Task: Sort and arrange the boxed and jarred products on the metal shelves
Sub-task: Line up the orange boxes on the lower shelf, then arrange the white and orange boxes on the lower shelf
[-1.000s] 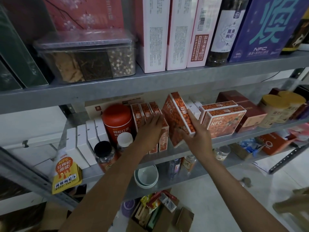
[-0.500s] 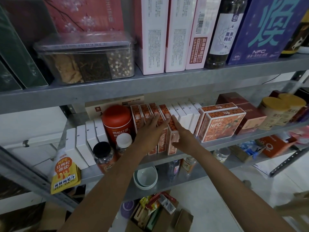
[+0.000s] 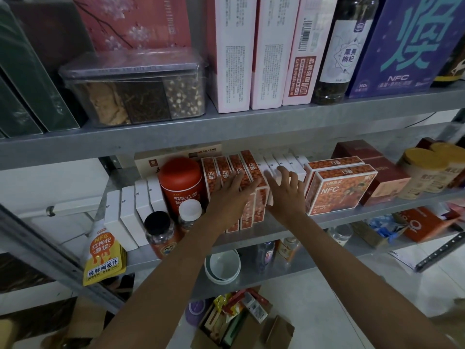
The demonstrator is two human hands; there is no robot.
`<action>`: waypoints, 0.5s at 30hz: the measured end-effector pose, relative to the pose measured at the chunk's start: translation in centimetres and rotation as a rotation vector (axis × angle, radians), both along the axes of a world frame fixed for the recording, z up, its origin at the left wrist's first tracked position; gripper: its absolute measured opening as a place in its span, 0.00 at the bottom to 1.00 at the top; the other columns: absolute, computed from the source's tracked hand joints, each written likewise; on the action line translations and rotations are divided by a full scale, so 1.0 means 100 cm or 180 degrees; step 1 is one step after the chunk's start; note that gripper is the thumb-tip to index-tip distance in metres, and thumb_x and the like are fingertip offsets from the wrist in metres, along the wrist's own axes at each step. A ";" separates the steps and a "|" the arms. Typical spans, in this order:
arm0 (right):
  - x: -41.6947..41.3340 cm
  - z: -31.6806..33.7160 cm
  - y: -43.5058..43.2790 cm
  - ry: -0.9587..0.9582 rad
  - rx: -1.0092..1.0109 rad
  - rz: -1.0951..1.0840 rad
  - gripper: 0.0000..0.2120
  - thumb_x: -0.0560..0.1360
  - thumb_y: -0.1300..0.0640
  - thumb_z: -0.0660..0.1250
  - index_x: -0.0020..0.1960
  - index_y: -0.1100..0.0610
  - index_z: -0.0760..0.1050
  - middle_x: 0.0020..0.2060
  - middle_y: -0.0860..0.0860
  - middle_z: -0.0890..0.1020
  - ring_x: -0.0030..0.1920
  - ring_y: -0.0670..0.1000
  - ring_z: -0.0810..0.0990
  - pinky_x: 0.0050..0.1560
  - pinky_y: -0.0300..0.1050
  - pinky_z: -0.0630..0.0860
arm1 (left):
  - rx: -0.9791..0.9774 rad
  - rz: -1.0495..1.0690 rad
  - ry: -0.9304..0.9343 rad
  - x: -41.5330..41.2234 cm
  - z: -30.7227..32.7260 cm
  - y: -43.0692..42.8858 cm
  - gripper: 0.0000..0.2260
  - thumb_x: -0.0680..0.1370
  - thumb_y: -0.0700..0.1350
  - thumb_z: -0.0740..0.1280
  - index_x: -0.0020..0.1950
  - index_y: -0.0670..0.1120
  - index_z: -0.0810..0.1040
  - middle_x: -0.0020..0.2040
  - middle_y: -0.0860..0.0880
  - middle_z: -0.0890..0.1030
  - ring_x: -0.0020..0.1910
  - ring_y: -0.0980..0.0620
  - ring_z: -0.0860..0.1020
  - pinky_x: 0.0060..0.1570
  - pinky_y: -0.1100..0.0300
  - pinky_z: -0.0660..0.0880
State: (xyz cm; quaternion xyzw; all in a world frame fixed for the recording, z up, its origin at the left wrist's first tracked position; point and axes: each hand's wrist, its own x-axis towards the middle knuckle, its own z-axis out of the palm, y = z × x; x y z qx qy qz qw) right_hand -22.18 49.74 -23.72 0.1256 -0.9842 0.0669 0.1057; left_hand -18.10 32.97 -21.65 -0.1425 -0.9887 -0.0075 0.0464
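Note:
A row of upright orange berry-print boxes [image 3: 227, 170] stands on the middle metal shelf [image 3: 352, 219], to the right of a red jar [image 3: 181, 182]. My left hand [image 3: 230, 195] lies flat with straight fingers against the fronts of these boxes. Beside them stands a row of white boxes [image 3: 283, 162], and my right hand [image 3: 286, 191] reaches with spread fingers onto their front ends. Two larger orange NFC boxes [image 3: 339, 190] stand further right. Neither hand holds anything.
White boxes [image 3: 130, 212], a black-capped jar [image 3: 161, 233] and a white-capped bottle [image 3: 190, 214] stand left of my arms. Brown boxes [image 3: 387, 177] and tan canisters [image 3: 425, 172] fill the right. A yellow pouch [image 3: 103, 258] hangs off the left. Bowls [image 3: 222, 267] sit on the shelf below.
The tilted orange box that my right hand held a second ago now stands upright in the row. My right hand has let go and moved right onto the white boxes. The left hand stayed.

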 end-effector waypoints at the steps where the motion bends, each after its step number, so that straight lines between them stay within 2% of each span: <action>1: 0.000 -0.002 0.002 -0.0104 0.0100 -0.0017 0.40 0.74 0.38 0.67 0.78 0.50 0.53 0.76 0.56 0.55 0.75 0.60 0.55 0.73 0.57 0.56 | -0.0012 -0.0001 0.0018 0.000 -0.001 0.000 0.38 0.80 0.44 0.64 0.79 0.57 0.42 0.80 0.44 0.42 0.79 0.42 0.41 0.75 0.40 0.41; 3: 0.006 -0.007 0.003 -0.0040 -0.0150 0.0002 0.34 0.74 0.44 0.69 0.75 0.52 0.60 0.74 0.57 0.60 0.74 0.60 0.59 0.72 0.56 0.57 | -0.0022 0.0007 0.0043 0.000 -0.002 0.000 0.38 0.80 0.44 0.65 0.80 0.57 0.42 0.80 0.44 0.43 0.79 0.42 0.41 0.75 0.40 0.41; 5: 0.016 -0.014 0.000 0.0370 -0.0634 0.0014 0.24 0.74 0.51 0.71 0.67 0.57 0.70 0.68 0.59 0.70 0.68 0.61 0.68 0.68 0.56 0.64 | -0.0014 0.0027 0.0035 -0.001 -0.002 0.001 0.38 0.80 0.43 0.65 0.79 0.57 0.42 0.80 0.44 0.43 0.79 0.42 0.41 0.75 0.40 0.40; 8: 0.028 -0.022 -0.002 0.0595 -0.1391 -0.0196 0.14 0.77 0.50 0.68 0.55 0.59 0.75 0.54 0.57 0.79 0.54 0.57 0.77 0.55 0.52 0.75 | -0.0032 0.0052 0.0010 -0.002 -0.003 0.001 0.38 0.80 0.44 0.65 0.79 0.58 0.42 0.80 0.44 0.42 0.79 0.43 0.40 0.74 0.40 0.39; 11: 0.032 -0.021 -0.004 0.0220 -0.2117 -0.0459 0.16 0.78 0.45 0.66 0.55 0.58 0.72 0.48 0.55 0.81 0.47 0.54 0.81 0.46 0.46 0.76 | -0.0020 0.0051 0.0022 -0.002 -0.004 0.001 0.38 0.79 0.45 0.66 0.79 0.58 0.42 0.80 0.44 0.43 0.79 0.43 0.41 0.74 0.41 0.38; 13: 0.034 -0.019 -0.004 0.0117 -0.2442 -0.0593 0.18 0.77 0.46 0.67 0.58 0.58 0.70 0.50 0.55 0.82 0.48 0.55 0.82 0.44 0.42 0.74 | -0.0035 0.0057 0.0024 -0.001 -0.004 0.001 0.38 0.80 0.45 0.65 0.79 0.58 0.42 0.80 0.44 0.43 0.79 0.43 0.41 0.74 0.41 0.38; 15: 0.040 -0.017 -0.002 0.0101 -0.2683 -0.0700 0.20 0.77 0.48 0.68 0.62 0.58 0.70 0.54 0.56 0.82 0.52 0.57 0.82 0.48 0.43 0.74 | -0.0063 0.0067 0.0035 -0.001 -0.003 0.001 0.37 0.80 0.45 0.64 0.79 0.58 0.42 0.80 0.45 0.43 0.79 0.43 0.41 0.74 0.41 0.39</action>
